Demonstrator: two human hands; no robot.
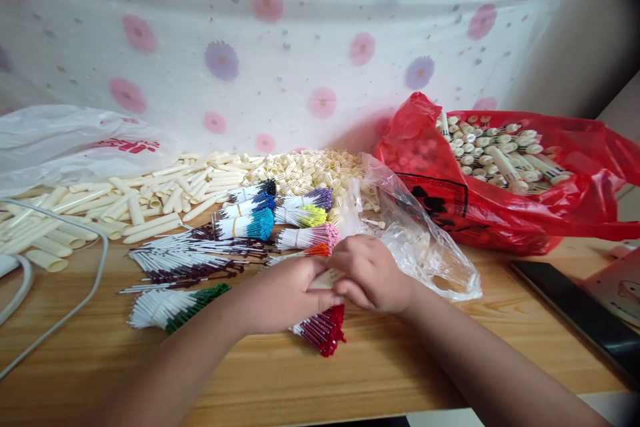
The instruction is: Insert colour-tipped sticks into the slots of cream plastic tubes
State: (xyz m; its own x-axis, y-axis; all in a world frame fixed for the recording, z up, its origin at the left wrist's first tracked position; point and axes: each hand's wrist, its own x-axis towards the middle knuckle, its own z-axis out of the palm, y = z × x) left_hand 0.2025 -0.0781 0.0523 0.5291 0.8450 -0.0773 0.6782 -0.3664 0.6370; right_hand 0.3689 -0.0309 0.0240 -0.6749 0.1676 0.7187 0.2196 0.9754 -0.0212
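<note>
Head view: a cream tube (326, 279) is clamped between the thumb and fingers of the left hand (290, 292), above the wooden table (280, 377), and its other end is enclosed by the curled right hand (371, 271); what lies inside that fist cannot be told. Red-tipped sticks (324, 331) are partly hidden just below the hands. Capped tubes (500, 163) are held in a red bag (530, 223), at the right.

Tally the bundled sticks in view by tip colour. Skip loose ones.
Black bundle: 1
Dark blue bundle: 1
Light blue bundle: 1
Purple bundle: 1
Yellow bundle: 1
Pink bundle: 1
Orange bundle: 1
Green bundle: 1
Red bundle: 1
Total visible: 9 (orange, red partly hidden)
</note>
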